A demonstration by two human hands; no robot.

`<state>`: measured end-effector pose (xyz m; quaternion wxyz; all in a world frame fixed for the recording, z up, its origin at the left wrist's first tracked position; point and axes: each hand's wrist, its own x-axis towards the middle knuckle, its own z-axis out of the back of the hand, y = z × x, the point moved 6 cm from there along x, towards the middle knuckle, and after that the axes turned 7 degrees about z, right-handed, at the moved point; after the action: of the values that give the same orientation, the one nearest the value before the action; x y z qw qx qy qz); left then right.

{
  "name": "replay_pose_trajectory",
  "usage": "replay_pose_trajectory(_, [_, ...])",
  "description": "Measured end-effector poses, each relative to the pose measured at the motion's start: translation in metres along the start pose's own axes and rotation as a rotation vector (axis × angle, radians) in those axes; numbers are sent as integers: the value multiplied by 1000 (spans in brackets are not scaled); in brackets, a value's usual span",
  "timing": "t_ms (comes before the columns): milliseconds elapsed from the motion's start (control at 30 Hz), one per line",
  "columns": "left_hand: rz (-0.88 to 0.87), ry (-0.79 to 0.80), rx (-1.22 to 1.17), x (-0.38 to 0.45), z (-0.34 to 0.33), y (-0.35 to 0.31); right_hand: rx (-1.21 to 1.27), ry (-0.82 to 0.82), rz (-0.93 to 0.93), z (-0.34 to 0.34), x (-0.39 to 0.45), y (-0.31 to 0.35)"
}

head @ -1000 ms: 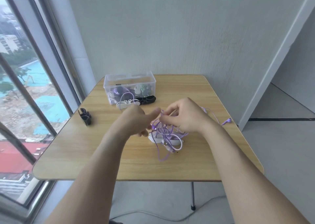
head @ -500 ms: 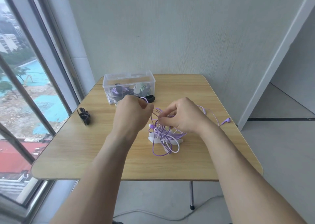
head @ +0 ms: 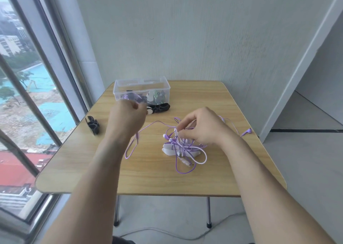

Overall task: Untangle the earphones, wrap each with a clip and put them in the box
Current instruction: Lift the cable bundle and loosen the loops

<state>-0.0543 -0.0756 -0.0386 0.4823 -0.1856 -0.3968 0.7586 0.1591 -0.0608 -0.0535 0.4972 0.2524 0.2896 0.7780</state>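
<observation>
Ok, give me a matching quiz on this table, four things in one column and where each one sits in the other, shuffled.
1. box
2. tangle
3. loose earbud
4. black clip

A. near the window edge
B. under the right hand
C. far side, beside the wall
D. alone by the table's right edge

Pairs: 1-C, 2-B, 3-D, 4-A

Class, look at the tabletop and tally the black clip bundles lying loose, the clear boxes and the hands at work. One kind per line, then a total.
Black clip bundles: 2
Clear box: 1
Hands: 2
Total: 5
</observation>
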Motion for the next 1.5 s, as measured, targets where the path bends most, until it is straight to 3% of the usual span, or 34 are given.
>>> replay_pose_trajectory(100, [102, 156, 380, 8, -3, 22, 47, -52, 15, 12, 1, -1])
replay_pose_trajectory(200, [190, 309, 561, 7, 0, 40, 107, 8, 4, 23, -5, 1])
replay_pose_trajectory(267, [196, 271, 635, 8, 4, 44, 132, 38, -5, 30, -12, 3])
replay_pose_trajectory(333, [165, 86, 664, 8, 13, 35, 141, 37, -15, 37, -17, 5])
replay_pose_trajectory(400, [98, -72, 534, 5, 15, 21, 140, 54, -11, 41, -21, 7])
replay_pose_trajectory(433, [41, -76, 472, 4, 10, 15, 140, 70, -12, 41, -23, 7])
replay_pose_trajectory(500, [-66, 52, 408, 4, -15, 10, 142, 101, -42, 41, -26, 5])
replay_pose_trajectory(633, [-142, 363, 504, -2, -70, 22, 135, 202, -85, 33, -26, -4])
replay_pose_trajectory(867, [-171, 138, 372, 16, -65, 18, 106, 275, -51, 8, -16, -16])
replay_pose_trajectory(967, [-155, 23, 92, 13, -45, 0, 14, 245, -21, -5, -7, -19])
replay_pose_trajectory(1133, [-149, 111, -422, 0, -19, -37, -167, 52, 146, -44, 3, 3])
replay_pose_trajectory(1233, [-182, 173, -420, -12, -11, -53, -24, -48, 253, -69, 4, 17])
replay_pose_trajectory(1333, [-230, 280, -390, -23, -11, -61, 18, -13, 309, -80, 9, 25])
replay_pose_trajectory(1400, [-276, 309, -319, -29, -10, -63, 14, 37, 318, -76, 8, 30])
replay_pose_trajectory(1500, [-321, 309, -291, -32, -5, -67, 28, -50, 379, -51, 7, 38])
